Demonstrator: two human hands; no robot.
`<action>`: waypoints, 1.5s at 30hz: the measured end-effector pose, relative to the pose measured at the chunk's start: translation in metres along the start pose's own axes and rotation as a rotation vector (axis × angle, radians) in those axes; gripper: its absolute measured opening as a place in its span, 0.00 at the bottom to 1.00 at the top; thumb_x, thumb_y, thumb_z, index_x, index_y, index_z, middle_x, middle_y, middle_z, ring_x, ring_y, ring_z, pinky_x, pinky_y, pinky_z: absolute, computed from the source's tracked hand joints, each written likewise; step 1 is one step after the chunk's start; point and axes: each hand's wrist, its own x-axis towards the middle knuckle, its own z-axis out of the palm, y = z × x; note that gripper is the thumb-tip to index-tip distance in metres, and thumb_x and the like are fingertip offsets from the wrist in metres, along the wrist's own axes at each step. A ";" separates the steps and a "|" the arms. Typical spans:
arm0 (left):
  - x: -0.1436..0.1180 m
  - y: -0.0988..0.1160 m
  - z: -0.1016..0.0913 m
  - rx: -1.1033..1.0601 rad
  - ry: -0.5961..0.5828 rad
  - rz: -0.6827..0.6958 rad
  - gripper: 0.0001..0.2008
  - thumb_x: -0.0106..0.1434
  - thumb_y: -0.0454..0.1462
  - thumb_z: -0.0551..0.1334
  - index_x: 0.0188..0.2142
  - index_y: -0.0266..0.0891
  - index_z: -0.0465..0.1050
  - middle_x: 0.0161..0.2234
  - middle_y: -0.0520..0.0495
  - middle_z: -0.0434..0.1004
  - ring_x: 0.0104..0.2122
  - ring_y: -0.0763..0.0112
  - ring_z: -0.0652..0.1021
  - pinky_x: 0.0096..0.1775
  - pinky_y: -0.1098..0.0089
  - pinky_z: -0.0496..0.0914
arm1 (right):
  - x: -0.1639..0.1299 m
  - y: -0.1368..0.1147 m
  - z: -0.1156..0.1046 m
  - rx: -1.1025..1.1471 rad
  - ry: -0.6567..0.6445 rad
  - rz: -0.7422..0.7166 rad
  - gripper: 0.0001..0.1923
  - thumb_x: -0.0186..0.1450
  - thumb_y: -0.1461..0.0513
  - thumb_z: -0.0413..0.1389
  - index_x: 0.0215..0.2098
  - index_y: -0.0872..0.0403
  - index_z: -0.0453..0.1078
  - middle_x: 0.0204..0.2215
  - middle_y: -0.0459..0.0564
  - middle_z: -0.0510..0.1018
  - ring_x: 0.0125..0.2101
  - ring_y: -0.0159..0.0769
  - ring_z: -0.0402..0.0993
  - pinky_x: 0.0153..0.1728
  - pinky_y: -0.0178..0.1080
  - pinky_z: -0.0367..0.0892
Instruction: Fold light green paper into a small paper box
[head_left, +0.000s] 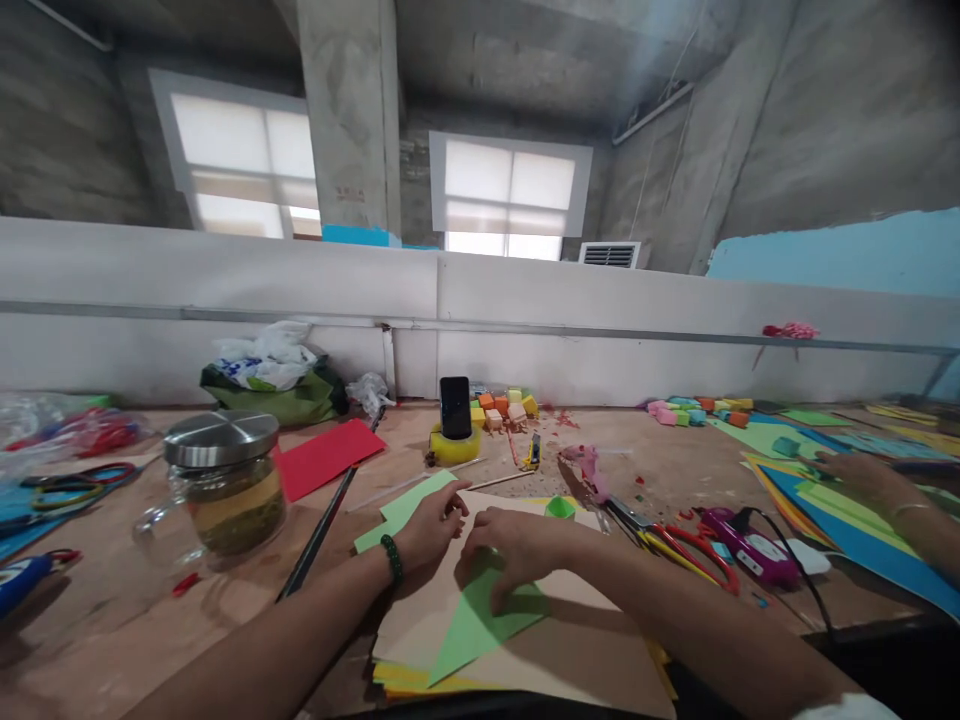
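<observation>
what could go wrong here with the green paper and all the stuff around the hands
1. The green paper triangle is pinned only by the right hand on a loose stack of tan and yellow sheets; it may slip and fold crooked.
2. The red-handled scissors lie just beside the right forearm, which could brush them.
3. The glass jar with a metal lid, holding yellowish liquid, stands near the left hand; a knock might wet the paper.
</observation>
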 end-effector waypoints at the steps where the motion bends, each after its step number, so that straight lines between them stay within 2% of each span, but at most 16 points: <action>1: -0.001 -0.001 0.000 -0.035 0.003 -0.006 0.23 0.58 0.30 0.51 0.54 0.39 0.64 0.32 0.50 0.70 0.25 0.75 0.72 0.30 0.72 0.71 | 0.005 0.006 0.003 0.007 -0.031 0.026 0.25 0.48 0.56 0.69 0.43 0.55 0.75 0.36 0.50 0.76 0.36 0.39 0.72 0.36 0.35 0.65; 4: -0.001 -0.002 -0.002 -0.115 0.010 -0.012 0.20 0.60 0.36 0.54 0.52 0.39 0.65 0.31 0.51 0.68 0.24 0.75 0.71 0.26 0.73 0.70 | 0.013 0.021 0.009 0.082 -0.110 0.083 0.19 0.45 0.55 0.70 0.30 0.56 0.74 0.24 0.42 0.71 0.25 0.31 0.65 0.25 0.31 0.59; 7: 0.001 -0.002 -0.008 -0.166 -0.027 -0.006 0.21 0.60 0.44 0.56 0.51 0.37 0.66 0.31 0.51 0.68 0.25 0.75 0.71 0.27 0.72 0.70 | 0.013 0.032 0.012 0.254 -0.111 0.134 0.14 0.47 0.58 0.69 0.24 0.56 0.71 0.19 0.37 0.66 0.21 0.25 0.59 0.22 0.29 0.54; 10: 0.005 -0.001 -0.016 -0.183 -0.170 0.003 0.22 0.58 0.50 0.59 0.43 0.35 0.73 0.28 0.50 0.70 0.26 0.74 0.71 0.29 0.72 0.69 | 0.015 0.040 0.016 0.492 -0.024 0.192 0.10 0.47 0.64 0.67 0.25 0.56 0.71 0.19 0.37 0.68 0.21 0.25 0.61 0.23 0.29 0.56; 13: 0.006 0.002 -0.024 -0.152 -0.313 0.018 0.20 0.54 0.51 0.63 0.31 0.34 0.76 0.23 0.52 0.69 0.25 0.75 0.67 0.26 0.74 0.63 | 0.019 0.044 0.021 0.630 0.127 0.215 0.07 0.49 0.64 0.64 0.27 0.57 0.73 0.20 0.40 0.71 0.23 0.26 0.63 0.25 0.29 0.58; 15: 0.005 0.006 -0.028 -0.115 -0.360 0.026 0.19 0.52 0.50 0.63 0.25 0.34 0.74 0.19 0.55 0.63 0.22 0.77 0.62 0.23 0.75 0.57 | 0.021 0.043 0.024 0.642 0.193 0.225 0.06 0.53 0.62 0.61 0.26 0.58 0.74 0.20 0.41 0.70 0.22 0.26 0.61 0.24 0.30 0.57; 18: 0.002 0.012 -0.031 -0.046 -0.382 0.040 0.20 0.54 0.48 0.61 0.16 0.35 0.64 0.16 0.58 0.50 0.20 0.79 0.54 0.21 0.74 0.49 | 0.021 0.039 0.026 0.648 0.231 0.192 0.10 0.57 0.59 0.57 0.26 0.58 0.74 0.18 0.41 0.67 0.21 0.25 0.57 0.22 0.30 0.53; 20: 0.000 0.016 -0.033 -0.006 -0.386 0.050 0.19 0.54 0.46 0.59 0.15 0.36 0.60 0.16 0.58 0.46 0.20 0.79 0.52 0.21 0.74 0.46 | 0.019 0.038 0.024 0.643 0.239 0.173 0.09 0.57 0.61 0.55 0.25 0.58 0.74 0.17 0.40 0.65 0.20 0.25 0.56 0.21 0.30 0.51; 24: 0.002 0.024 -0.042 0.034 -0.356 0.077 0.18 0.55 0.45 0.58 0.17 0.38 0.56 0.18 0.57 0.48 0.20 0.78 0.53 0.22 0.74 0.48 | 0.012 0.046 0.009 0.658 0.232 0.207 0.07 0.53 0.64 0.55 0.23 0.59 0.74 0.17 0.41 0.66 0.20 0.25 0.56 0.21 0.29 0.51; 29: 0.005 0.031 -0.065 0.068 -0.191 0.150 0.17 0.59 0.46 0.56 0.21 0.39 0.58 0.20 0.57 0.52 0.23 0.76 0.57 0.25 0.74 0.53 | -0.010 0.069 -0.015 0.695 0.306 0.285 0.11 0.54 0.59 0.57 0.26 0.59 0.75 0.17 0.42 0.67 0.20 0.24 0.56 0.20 0.30 0.51; 33: 0.005 0.030 -0.079 0.050 -0.088 0.194 0.18 0.60 0.48 0.57 0.21 0.38 0.62 0.20 0.56 0.56 0.22 0.76 0.60 0.25 0.75 0.56 | -0.030 0.074 -0.027 0.757 0.400 0.341 0.11 0.51 0.58 0.60 0.24 0.59 0.75 0.17 0.43 0.70 0.19 0.25 0.60 0.20 0.30 0.55; 36: 0.005 0.027 -0.086 -0.047 -0.128 0.160 0.20 0.58 0.51 0.59 0.21 0.38 0.65 0.19 0.56 0.59 0.21 0.76 0.61 0.23 0.76 0.58 | -0.042 0.073 -0.034 0.819 0.440 0.380 0.10 0.52 0.59 0.60 0.24 0.59 0.75 0.17 0.45 0.72 0.15 0.24 0.61 0.16 0.29 0.55; 39: 0.005 0.025 -0.092 -0.131 -0.179 0.101 0.20 0.55 0.52 0.62 0.20 0.38 0.67 0.19 0.55 0.64 0.20 0.75 0.66 0.25 0.75 0.66 | -0.051 0.077 -0.039 0.866 0.435 0.406 0.10 0.53 0.58 0.60 0.25 0.59 0.74 0.15 0.43 0.72 0.10 0.22 0.59 0.11 0.29 0.52; 43: 0.006 0.016 -0.105 -0.164 -0.187 0.091 0.18 0.54 0.51 0.64 0.21 0.38 0.73 0.20 0.51 0.72 0.22 0.71 0.72 0.29 0.72 0.70 | -0.063 0.091 -0.041 0.944 0.414 0.379 0.11 0.53 0.57 0.61 0.24 0.59 0.73 0.13 0.43 0.72 0.09 0.26 0.62 0.10 0.29 0.55; 45: 0.008 0.011 -0.112 -0.147 -0.153 0.068 0.18 0.52 0.51 0.65 0.23 0.38 0.75 0.20 0.49 0.74 0.23 0.69 0.74 0.29 0.71 0.71 | -0.068 0.098 -0.041 1.006 0.424 0.357 0.11 0.50 0.57 0.62 0.23 0.58 0.72 0.11 0.42 0.71 0.09 0.27 0.63 0.10 0.29 0.56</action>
